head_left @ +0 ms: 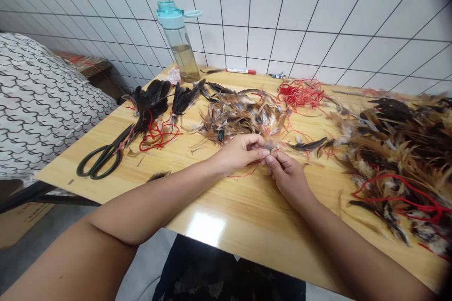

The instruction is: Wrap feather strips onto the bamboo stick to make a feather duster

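Observation:
My left hand (242,154) and my right hand (288,174) meet above the wooden table with their fingertips almost touching. A small blurred tuft of brown feathers (271,142) sticks up from between the left thumb and forefinger. My right hand is closed in a pinch right beside its base; what lies between those fingertips is too small to make out. A thin red thread (243,175) runs under the hands. Just behind them spreads a heap of brown and white feathers (236,113), and a single dark feather (309,145) lies to the right.
Black-handled scissors (102,160) and bundles of black feathers (150,103) with red string lie at left. A water bottle (183,51) stands near the tiled wall. Behind are a red marker (241,71) and tangled red string (300,93). A large feather pile (399,150) covers the right side.

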`<action>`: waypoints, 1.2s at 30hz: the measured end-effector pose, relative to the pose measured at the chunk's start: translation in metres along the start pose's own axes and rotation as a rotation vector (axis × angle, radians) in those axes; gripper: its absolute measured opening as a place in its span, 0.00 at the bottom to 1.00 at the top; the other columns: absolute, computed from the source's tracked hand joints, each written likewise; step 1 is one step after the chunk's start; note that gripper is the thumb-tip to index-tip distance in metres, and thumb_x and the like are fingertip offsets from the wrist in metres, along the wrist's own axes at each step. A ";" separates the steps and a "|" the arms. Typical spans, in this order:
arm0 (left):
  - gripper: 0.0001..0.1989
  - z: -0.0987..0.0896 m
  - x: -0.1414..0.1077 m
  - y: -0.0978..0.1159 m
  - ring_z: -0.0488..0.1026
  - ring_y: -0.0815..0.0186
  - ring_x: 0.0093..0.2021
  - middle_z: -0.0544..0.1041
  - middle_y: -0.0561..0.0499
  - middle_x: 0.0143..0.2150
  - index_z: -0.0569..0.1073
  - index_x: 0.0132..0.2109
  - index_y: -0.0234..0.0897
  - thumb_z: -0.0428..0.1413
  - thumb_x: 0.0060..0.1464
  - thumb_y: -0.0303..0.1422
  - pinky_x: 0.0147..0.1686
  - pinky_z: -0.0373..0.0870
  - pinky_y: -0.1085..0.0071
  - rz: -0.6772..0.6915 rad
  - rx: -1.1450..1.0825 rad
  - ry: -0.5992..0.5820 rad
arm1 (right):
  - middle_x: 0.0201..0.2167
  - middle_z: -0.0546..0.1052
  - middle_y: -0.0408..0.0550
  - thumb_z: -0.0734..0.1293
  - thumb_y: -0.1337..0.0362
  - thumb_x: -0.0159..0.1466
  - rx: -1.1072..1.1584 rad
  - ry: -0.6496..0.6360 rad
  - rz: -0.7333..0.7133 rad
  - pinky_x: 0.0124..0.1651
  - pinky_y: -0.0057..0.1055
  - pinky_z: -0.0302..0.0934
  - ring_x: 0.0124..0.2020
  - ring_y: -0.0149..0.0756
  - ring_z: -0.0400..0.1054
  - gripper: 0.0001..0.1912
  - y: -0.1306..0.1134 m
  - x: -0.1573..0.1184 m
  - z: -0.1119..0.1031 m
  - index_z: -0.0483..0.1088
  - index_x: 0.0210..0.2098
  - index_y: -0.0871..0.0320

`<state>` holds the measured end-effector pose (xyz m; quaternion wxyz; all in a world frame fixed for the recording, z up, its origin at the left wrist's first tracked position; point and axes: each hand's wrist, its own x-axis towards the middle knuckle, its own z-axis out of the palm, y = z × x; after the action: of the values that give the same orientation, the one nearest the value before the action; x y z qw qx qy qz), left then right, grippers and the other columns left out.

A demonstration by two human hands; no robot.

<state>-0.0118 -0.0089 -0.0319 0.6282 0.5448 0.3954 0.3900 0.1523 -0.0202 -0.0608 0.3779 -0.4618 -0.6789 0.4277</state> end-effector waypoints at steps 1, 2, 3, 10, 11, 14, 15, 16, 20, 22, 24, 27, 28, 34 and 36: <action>0.12 0.000 0.000 0.000 0.67 0.73 0.27 0.70 0.54 0.25 0.70 0.32 0.32 0.61 0.49 0.37 0.31 0.62 0.75 -0.005 -0.032 -0.012 | 0.18 0.64 0.41 0.61 0.50 0.64 0.000 -0.005 -0.002 0.25 0.27 0.53 0.22 0.30 0.58 0.18 0.000 0.000 0.000 0.70 0.27 0.56; 0.13 -0.001 0.000 0.000 0.67 0.74 0.27 0.70 0.55 0.25 0.69 0.32 0.32 0.62 0.48 0.38 0.31 0.62 0.75 -0.013 -0.064 -0.017 | 0.18 0.64 0.40 0.61 0.50 0.64 0.003 -0.007 -0.004 0.25 0.27 0.53 0.22 0.30 0.58 0.18 0.001 0.000 0.000 0.70 0.27 0.56; 0.14 -0.002 0.000 0.001 0.66 0.74 0.27 0.70 0.55 0.26 0.69 0.32 0.33 0.62 0.48 0.38 0.30 0.62 0.75 -0.022 -0.093 -0.009 | 0.18 0.64 0.40 0.61 0.50 0.64 0.008 -0.008 -0.004 0.26 0.27 0.53 0.22 0.30 0.58 0.18 0.001 0.000 0.000 0.69 0.27 0.56; 0.14 -0.006 0.002 0.004 0.63 0.77 0.25 0.70 0.55 0.25 0.68 0.32 0.33 0.64 0.46 0.37 0.28 0.59 0.77 -0.054 -0.274 0.115 | 0.18 0.65 0.40 0.64 0.51 0.61 0.046 0.007 0.038 0.24 0.27 0.52 0.20 0.29 0.56 0.15 -0.001 0.001 0.001 0.69 0.29 0.56; 0.14 -0.005 0.002 0.004 0.63 0.77 0.25 0.70 0.55 0.26 0.68 0.32 0.32 0.64 0.46 0.37 0.28 0.59 0.77 -0.066 -0.289 0.108 | 0.18 0.65 0.40 0.64 0.51 0.61 0.050 0.006 0.040 0.24 0.27 0.52 0.20 0.29 0.56 0.15 -0.001 0.001 0.001 0.69 0.28 0.56; 0.15 -0.003 0.001 0.004 0.63 0.77 0.26 0.70 0.54 0.27 0.69 0.32 0.32 0.65 0.46 0.37 0.28 0.59 0.77 -0.103 -0.300 0.092 | 0.18 0.64 0.40 0.64 0.51 0.61 0.058 0.009 0.039 0.24 0.26 0.51 0.20 0.29 0.56 0.15 -0.001 0.001 0.001 0.68 0.27 0.56; 0.15 -0.002 0.001 0.003 0.64 0.77 0.26 0.70 0.54 0.27 0.69 0.32 0.32 0.65 0.46 0.37 0.28 0.59 0.77 -0.112 -0.299 0.088 | 0.18 0.64 0.40 0.64 0.51 0.61 0.058 0.012 0.039 0.24 0.26 0.51 0.21 0.29 0.56 0.15 -0.001 0.001 0.001 0.68 0.27 0.56; 0.15 -0.001 0.001 0.003 0.64 0.76 0.26 0.70 0.54 0.27 0.69 0.32 0.32 0.65 0.46 0.37 0.28 0.59 0.77 -0.119 -0.300 0.084 | 0.18 0.64 0.40 0.64 0.51 0.61 0.059 0.014 0.039 0.24 0.26 0.52 0.21 0.29 0.56 0.15 -0.002 0.001 0.001 0.68 0.27 0.56; 0.14 0.002 0.000 -0.001 0.64 0.76 0.26 0.69 0.54 0.27 0.69 0.32 0.32 0.64 0.47 0.37 0.29 0.60 0.77 -0.122 -0.291 0.057 | 0.18 0.64 0.40 0.64 0.52 0.62 0.068 0.010 0.031 0.25 0.27 0.53 0.22 0.30 0.58 0.15 -0.003 0.000 0.001 0.68 0.27 0.55; 0.14 0.001 0.001 -0.002 0.64 0.76 0.26 0.68 0.55 0.27 0.69 0.31 0.32 0.64 0.47 0.37 0.30 0.59 0.77 -0.119 -0.266 0.046 | 0.18 0.64 0.40 0.63 0.52 0.62 0.070 0.006 0.022 0.25 0.27 0.53 0.22 0.30 0.58 0.15 -0.003 0.001 0.001 0.67 0.26 0.55; 0.15 -0.001 0.001 -0.002 0.63 0.76 0.26 0.68 0.55 0.26 0.68 0.31 0.32 0.63 0.48 0.38 0.29 0.59 0.77 -0.106 -0.239 0.043 | 0.18 0.64 0.40 0.63 0.52 0.62 0.078 -0.003 0.011 0.24 0.26 0.52 0.22 0.29 0.57 0.15 -0.003 0.001 0.000 0.66 0.27 0.56; 0.15 -0.003 0.001 0.000 0.62 0.76 0.25 0.67 0.55 0.26 0.67 0.31 0.33 0.62 0.49 0.39 0.28 0.58 0.76 -0.076 -0.169 0.054 | 0.18 0.63 0.38 0.64 0.51 0.62 0.117 -0.030 -0.004 0.24 0.26 0.52 0.20 0.27 0.55 0.15 -0.003 0.002 -0.001 0.67 0.31 0.56; 0.14 -0.003 0.000 0.001 0.62 0.75 0.25 0.67 0.56 0.26 0.67 0.32 0.33 0.62 0.49 0.39 0.28 0.58 0.76 -0.066 -0.130 0.052 | 0.19 0.63 0.38 0.64 0.51 0.62 0.128 -0.037 -0.006 0.24 0.26 0.52 0.20 0.27 0.55 0.15 -0.002 0.003 -0.002 0.67 0.32 0.57; 0.09 0.000 0.000 0.001 0.63 0.74 0.28 0.67 0.56 0.27 0.68 0.32 0.33 0.58 0.51 0.35 0.29 0.59 0.76 0.020 0.108 0.006 | 0.18 0.63 0.39 0.65 0.55 0.61 0.048 -0.011 -0.049 0.26 0.27 0.52 0.21 0.29 0.56 0.13 0.002 0.006 -0.004 0.68 0.26 0.56; 0.09 -0.004 0.001 0.004 0.64 0.73 0.28 0.68 0.55 0.27 0.69 0.33 0.33 0.56 0.54 0.36 0.29 0.60 0.75 0.038 0.186 -0.042 | 0.18 0.63 0.40 0.65 0.55 0.61 0.023 -0.013 -0.065 0.26 0.28 0.52 0.22 0.30 0.57 0.13 0.002 0.006 -0.005 0.68 0.25 0.56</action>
<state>-0.0153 -0.0057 -0.0287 0.5753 0.6165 0.4062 0.3520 0.1560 -0.0124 -0.0605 0.3925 -0.4321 -0.6911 0.4261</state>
